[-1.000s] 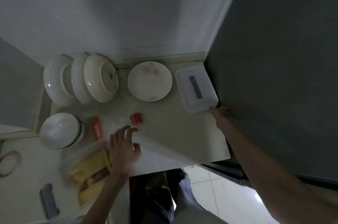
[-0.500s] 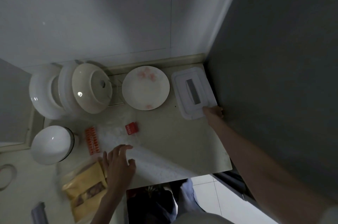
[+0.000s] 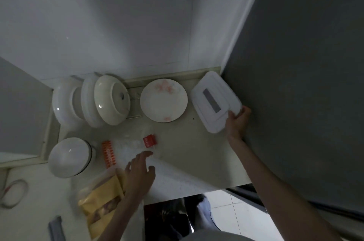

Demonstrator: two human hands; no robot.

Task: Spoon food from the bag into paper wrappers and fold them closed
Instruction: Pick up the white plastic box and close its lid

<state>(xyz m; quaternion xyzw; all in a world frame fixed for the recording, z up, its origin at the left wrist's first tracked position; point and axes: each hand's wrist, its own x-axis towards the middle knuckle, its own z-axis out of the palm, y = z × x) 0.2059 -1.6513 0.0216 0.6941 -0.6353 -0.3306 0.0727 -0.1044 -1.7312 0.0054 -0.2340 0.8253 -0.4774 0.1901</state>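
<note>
Bag (image 3: 102,203), yellow inside clear plastic, lies at the counter's (image 3: 197,154) near edge, just under the left hand (image 3: 137,176), whose fingers are spread open. The right hand (image 3: 237,122) grips the near corner of a white lidded container (image 3: 212,100) beside a round plate (image 3: 163,100).

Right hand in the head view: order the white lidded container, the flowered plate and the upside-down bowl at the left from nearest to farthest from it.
From the right hand:
1. White lidded container, at the counter's right end; the fingers are on its near corner.
2. Flowered plate, mid-counter, left of the container.
3. Upside-down bowl, far left.
</note>
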